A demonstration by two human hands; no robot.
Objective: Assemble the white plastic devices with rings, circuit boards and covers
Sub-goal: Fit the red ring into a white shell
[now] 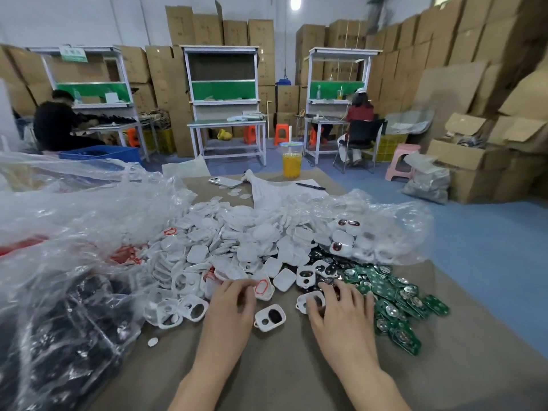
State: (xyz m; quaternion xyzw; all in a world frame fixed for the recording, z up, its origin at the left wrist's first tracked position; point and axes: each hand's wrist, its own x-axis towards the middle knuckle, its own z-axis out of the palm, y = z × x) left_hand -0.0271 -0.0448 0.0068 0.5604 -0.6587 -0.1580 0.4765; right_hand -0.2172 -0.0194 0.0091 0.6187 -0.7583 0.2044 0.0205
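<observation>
Left of the lone white shell (269,317), the left hand (232,298) pinches a red-ringed shell (262,287). Right of it, the right hand (341,307) arches over another shell (307,301); whether it grasps it, I cannot tell. Green circuit boards (397,304) lie farther right. I'd seat the ring flat all round before reaching for a board.

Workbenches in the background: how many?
3: left bench with a person seated at it, middle bench with nobody at it, right bench with a person seated. More may be hidden out of frame.
</observation>
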